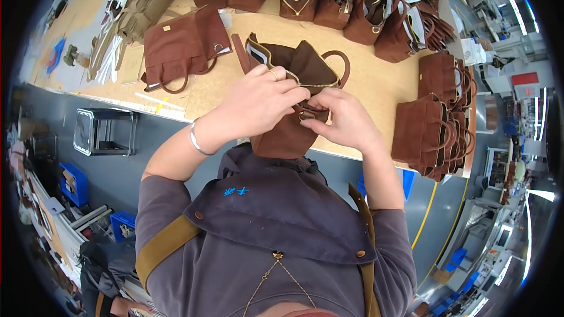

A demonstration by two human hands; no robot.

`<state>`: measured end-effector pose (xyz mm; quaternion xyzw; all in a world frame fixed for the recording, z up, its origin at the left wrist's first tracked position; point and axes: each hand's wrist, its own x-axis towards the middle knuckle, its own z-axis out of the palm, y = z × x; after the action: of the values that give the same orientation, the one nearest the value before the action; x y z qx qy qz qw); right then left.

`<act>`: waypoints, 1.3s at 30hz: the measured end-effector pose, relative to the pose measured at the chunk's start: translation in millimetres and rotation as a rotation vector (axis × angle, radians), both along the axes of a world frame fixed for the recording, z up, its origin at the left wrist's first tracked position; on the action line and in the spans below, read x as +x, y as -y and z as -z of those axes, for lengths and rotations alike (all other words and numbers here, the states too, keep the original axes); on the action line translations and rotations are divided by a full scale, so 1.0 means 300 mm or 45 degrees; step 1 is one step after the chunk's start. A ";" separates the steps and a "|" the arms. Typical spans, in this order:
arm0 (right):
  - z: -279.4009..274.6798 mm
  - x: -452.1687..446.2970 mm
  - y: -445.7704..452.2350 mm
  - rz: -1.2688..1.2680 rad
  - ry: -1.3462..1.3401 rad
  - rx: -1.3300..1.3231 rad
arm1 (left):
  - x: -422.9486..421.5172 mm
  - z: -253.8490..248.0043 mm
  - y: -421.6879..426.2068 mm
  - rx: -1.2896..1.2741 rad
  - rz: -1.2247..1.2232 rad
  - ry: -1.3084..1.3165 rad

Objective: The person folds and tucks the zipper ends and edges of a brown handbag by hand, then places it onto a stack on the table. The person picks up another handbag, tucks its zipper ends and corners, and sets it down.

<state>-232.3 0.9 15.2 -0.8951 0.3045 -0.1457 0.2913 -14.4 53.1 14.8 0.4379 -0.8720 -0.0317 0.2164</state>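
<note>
A brown bag [286, 138] with an open zipped top and dark lining stands at the table's near edge, close to my body. My left hand [264, 97] has its fingers closed on the bag's zipped rim, near the middle of the opening. Just right of it, my right hand [341, 118] pinches at the bag's front by a small metal fitting [304, 115]. The fingertips of both hands nearly meet there, and what lies between them is partly hidden. One handle [345, 67] loops up on the bag's right side.
Another brown bag [176, 47] lies flat on the wooden table [235, 26] at left, beside an olive bag [147, 9]. Several brown bags [361, 20] line the far edge. More bags [420, 129] are stacked at right. A metal stool [106, 132] stands below left.
</note>
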 end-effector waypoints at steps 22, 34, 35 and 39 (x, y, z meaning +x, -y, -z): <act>0.022 0.019 0.119 -0.273 -0.023 0.073 | 0.077 0.085 0.028 0.297 0.005 -0.416; 0.016 0.006 0.075 -0.296 0.004 0.080 | 0.106 0.100 0.014 0.402 0.067 -0.474; 0.013 0.007 0.067 -0.296 0.004 0.079 | 0.106 0.099 0.011 0.401 0.066 -0.474; 0.016 0.007 0.038 -0.280 -0.076 -0.095 | 0.104 0.093 -0.006 0.391 0.069 -0.452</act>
<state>-230.1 -10.5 10.3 -0.9372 0.2075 -0.0974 0.2630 16.9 55.0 -13.2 0.4295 -0.8167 -0.2462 0.2964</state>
